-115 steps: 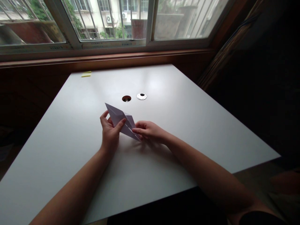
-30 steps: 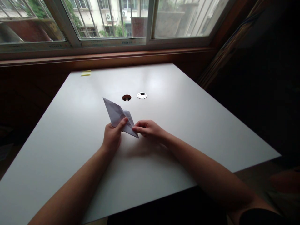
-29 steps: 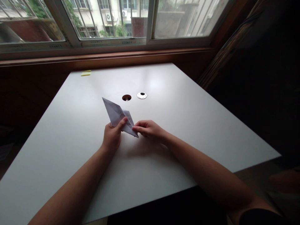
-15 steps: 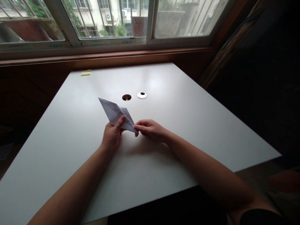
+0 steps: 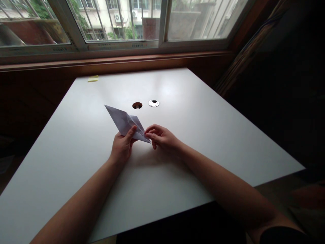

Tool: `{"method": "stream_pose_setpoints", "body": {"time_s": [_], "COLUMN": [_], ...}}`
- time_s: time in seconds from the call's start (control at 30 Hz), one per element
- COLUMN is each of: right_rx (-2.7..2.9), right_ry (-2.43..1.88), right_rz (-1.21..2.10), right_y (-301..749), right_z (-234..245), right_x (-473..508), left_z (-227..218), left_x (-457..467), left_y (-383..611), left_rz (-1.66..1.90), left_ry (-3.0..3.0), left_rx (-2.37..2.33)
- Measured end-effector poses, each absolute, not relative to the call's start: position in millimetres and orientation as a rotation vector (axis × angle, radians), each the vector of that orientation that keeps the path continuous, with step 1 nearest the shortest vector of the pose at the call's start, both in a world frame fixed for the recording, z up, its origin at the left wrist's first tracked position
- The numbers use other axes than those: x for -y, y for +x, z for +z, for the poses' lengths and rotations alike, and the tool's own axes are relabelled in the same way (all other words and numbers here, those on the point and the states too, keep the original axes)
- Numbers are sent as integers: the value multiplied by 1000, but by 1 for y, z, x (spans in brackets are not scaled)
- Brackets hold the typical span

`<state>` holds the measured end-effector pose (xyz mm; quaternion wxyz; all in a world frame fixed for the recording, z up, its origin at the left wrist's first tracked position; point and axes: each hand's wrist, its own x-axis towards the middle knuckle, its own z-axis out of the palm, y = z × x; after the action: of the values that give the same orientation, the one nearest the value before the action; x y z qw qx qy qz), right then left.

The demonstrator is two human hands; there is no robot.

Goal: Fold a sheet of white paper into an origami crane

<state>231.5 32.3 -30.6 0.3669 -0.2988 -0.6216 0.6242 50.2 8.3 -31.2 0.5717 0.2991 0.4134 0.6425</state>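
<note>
A folded sheet of pale paper (image 5: 115, 117), pointed at both ends, is held at a slant above the table. My left hand (image 5: 122, 145) is closed around its near lower edge, thumb on top and fingers beneath. Beside the paper's right-hand point is my right hand (image 5: 162, 137), with its fingers loosely bent and apart. Its thumb and index fingertips are at the paper's edge; whether they touch it is hard to tell. Creases and a small raised flap show in the middle of the paper. The underside is hidden.
The white table (image 5: 203, 135) has a cable hole (image 5: 137, 105) and, beside it, a round metallic grommet cover (image 5: 153, 103). A yellow-edged slip (image 5: 93, 78) lies near the far left corner. Beyond the table is a barred window (image 5: 114, 20).
My right thumb and fingers have loosened from their pinch on the paper's right-hand point and spread apart. The paper has shifted slightly to the left in my left hand.
</note>
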Motion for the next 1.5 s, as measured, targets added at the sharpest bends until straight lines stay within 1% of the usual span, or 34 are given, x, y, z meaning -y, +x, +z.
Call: {"method": "stream_pose_setpoints", "body": {"time_s": [0.5, 1.5], "right_rx": [1555, 1524], "right_ry": [-903, -838], "right_rz": [1505, 1618], "right_y": [231, 229], "right_z": [-29, -28], "right_x": [-32, -35], "left_z": [-34, -33], "left_x": [-8, -6], "left_y": [50, 50], "left_rz": [1418, 1325], "left_ry": [737, 783], "left_rx": [-915, -948]}}
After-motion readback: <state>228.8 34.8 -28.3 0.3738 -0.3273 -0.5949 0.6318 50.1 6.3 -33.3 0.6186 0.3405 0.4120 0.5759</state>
